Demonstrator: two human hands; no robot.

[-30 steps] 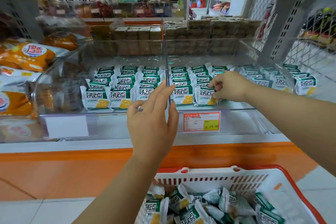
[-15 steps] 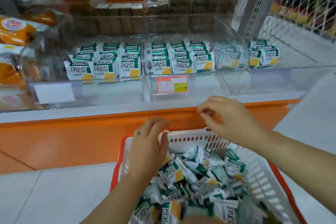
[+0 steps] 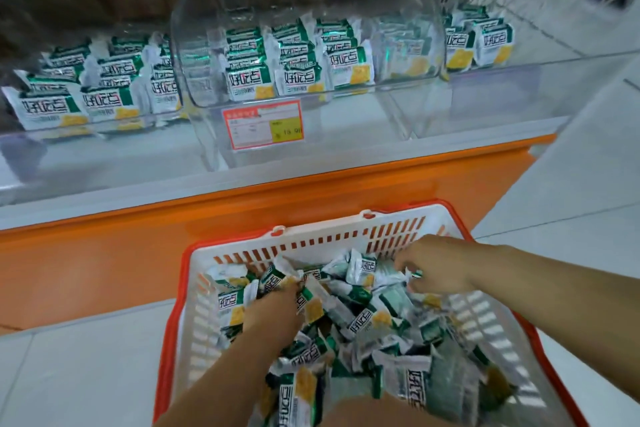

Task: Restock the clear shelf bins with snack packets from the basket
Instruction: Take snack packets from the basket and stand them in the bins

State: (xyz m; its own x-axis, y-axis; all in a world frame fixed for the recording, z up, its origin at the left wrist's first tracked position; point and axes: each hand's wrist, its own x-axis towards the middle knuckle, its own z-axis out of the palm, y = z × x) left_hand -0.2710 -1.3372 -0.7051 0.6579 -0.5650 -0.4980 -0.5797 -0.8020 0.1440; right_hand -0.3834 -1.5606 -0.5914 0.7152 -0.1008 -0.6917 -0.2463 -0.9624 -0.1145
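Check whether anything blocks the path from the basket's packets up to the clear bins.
Nothing visible does. Left hand and right hand are among the packets in the basket; open space lies between it and the clear bins.

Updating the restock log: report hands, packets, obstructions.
Left hand buried in snack packets, grip hidden. Right hand pinching one near basket far wall. Nothing blocking clear bins.

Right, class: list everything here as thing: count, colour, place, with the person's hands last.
basket: one, white, red rim, on the floor
loose packets: many, green-white-yellow, heaped in basket
shelf base: one, orange, behind basket
bins: several, clear, above shelf base
shelved packets: many, same colours, rows in bins
price tag: one, red-edged, middle bin's front
left hand: one, dug into loose packets, fingers hidden
right hand: one, pinching a loose packet
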